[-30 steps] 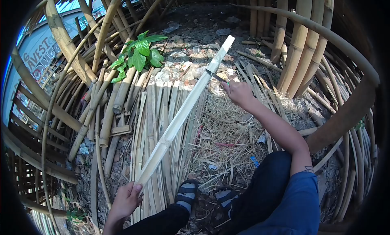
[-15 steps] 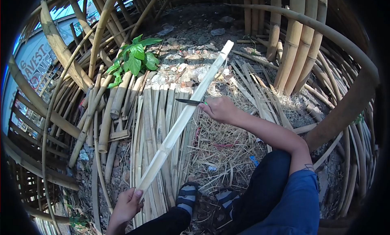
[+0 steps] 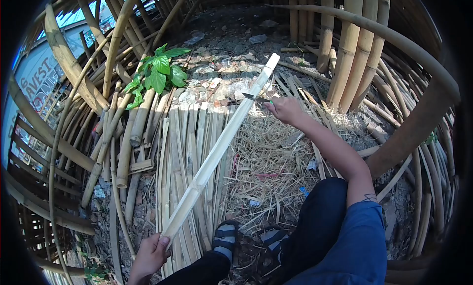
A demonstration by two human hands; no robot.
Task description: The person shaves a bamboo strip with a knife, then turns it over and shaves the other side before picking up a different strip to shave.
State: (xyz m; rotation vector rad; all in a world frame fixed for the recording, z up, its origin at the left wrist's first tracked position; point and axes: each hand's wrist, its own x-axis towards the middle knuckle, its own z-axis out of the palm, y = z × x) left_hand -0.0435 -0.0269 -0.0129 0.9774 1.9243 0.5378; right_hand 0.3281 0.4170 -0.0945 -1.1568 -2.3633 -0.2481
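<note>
A long, pale split bamboo strip runs diagonally from the lower left up to the top middle. My left hand is closed on its near end, thumb on the upper face. In my right hand is a knife with a dark blade and a bit of green at the handle. The blade lies across the strip, toward its far end, and appears to touch it. Most of the handle is hidden by my fingers. Beneath the strip, several split bamboo slats lie side by side on the ground.
Thin shavings cover the ground on the right. Thick bamboo poles stand at the upper right, and a bent pole arches over that side. A leafy plant grows among poles at the left. My sandalled foot is below.
My right hand has slid the knife up along the strip, away from me, toward its far end. My left hand keeps its hold on the near end. The whole view has shifted slightly.
</note>
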